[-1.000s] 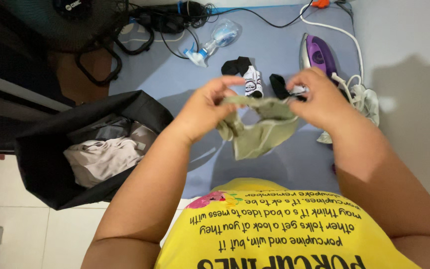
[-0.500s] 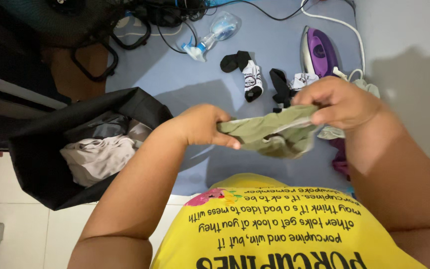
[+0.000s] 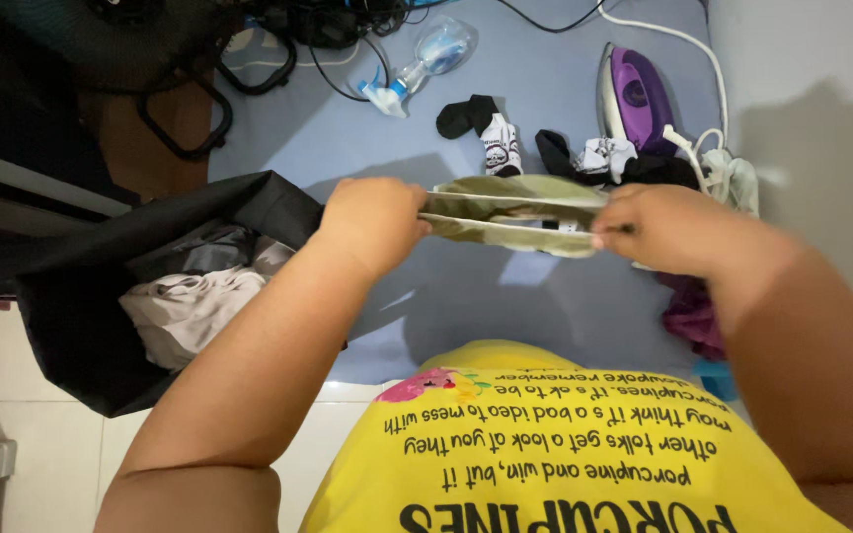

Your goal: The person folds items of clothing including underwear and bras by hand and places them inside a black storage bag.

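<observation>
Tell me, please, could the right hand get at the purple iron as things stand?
Probably not at once: the right hand is gripping the olive garment. The iron stands just beyond, with only socks between.

Left hand [image 3: 372,222]: closed in a pinch, knuckles up, at 10 o'clock of centre.
Right hand [image 3: 668,229]: closed in a pinch at 2 o'clock, level with the left.
Forearms: bare, rising from 7 and 5 o'clock, spread apart.

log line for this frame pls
left hand grips olive garment | right hand grips other end | garment stretched flat above ironing board
</observation>
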